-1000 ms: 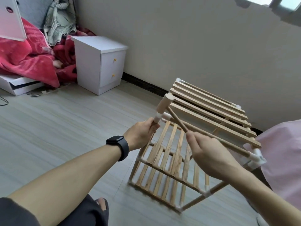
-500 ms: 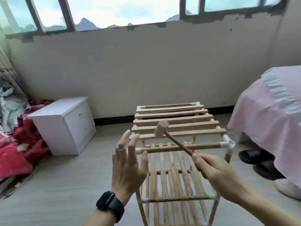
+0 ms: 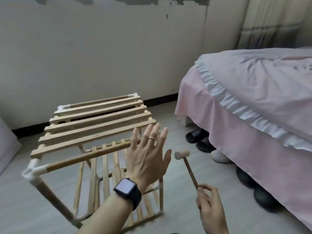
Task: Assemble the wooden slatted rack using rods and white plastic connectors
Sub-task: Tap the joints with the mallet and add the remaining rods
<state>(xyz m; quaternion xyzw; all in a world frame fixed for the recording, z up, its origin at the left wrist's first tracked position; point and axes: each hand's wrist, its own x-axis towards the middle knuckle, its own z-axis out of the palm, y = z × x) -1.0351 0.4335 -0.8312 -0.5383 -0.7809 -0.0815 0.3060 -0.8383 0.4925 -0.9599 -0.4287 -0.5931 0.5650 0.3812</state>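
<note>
The wooden rack (image 3: 94, 125) stands on the floor (image 3: 168, 119) beside the bed (image 3: 244, 102), with both slatted shelves already joined by rods, so I judge that only the corners need tightening. The left hand (image 3: 148, 159) is raised before the rack's near right corner, fingers straight and spread, probably to steady the frame, though I cannot tell if it touches. The right hand (image 3: 211, 205) pinches the low end of a small hammer (image 3: 190, 171) between thumb and curled fingers, head up and apart from the rack, ready for tapping a white connector (image 3: 32, 171) such as the near left one.
</note>
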